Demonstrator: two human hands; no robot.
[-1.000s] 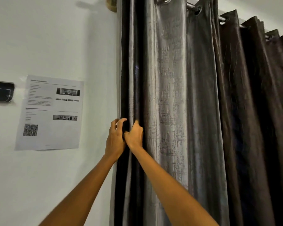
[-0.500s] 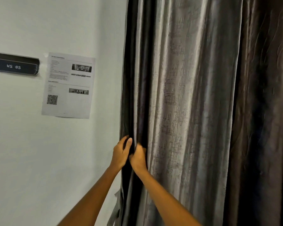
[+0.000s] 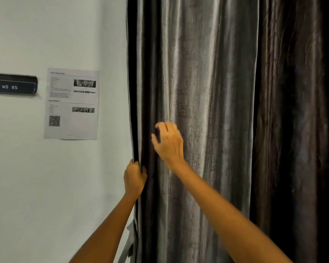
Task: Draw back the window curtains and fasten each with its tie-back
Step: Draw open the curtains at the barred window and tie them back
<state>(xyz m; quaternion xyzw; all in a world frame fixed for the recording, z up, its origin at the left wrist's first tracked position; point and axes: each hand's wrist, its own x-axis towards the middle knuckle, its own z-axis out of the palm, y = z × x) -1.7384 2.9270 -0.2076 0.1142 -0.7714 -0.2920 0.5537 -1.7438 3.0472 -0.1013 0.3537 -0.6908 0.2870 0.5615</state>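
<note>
The grey, shiny, textured fabric curtain (image 3: 194, 92) hung in vertical folds right of the white wall (image 3: 46, 186), its left edge gathered beside the wall. Nearest, the left hand (image 3: 134, 179) gripped that edge, fingers curled round the outer fold. Slightly higher and further in, the right hand (image 3: 169, 142) hovered over the next folds, fingers loosely bent, holding nothing. A pale grey fabric strip (image 3: 129, 242) dangled low by the curtain's edge. Further back on the wall were a white printed paper sheet (image 3: 71, 104) and a dark rectangular label (image 3: 12, 86) reading "WS 05".
</note>
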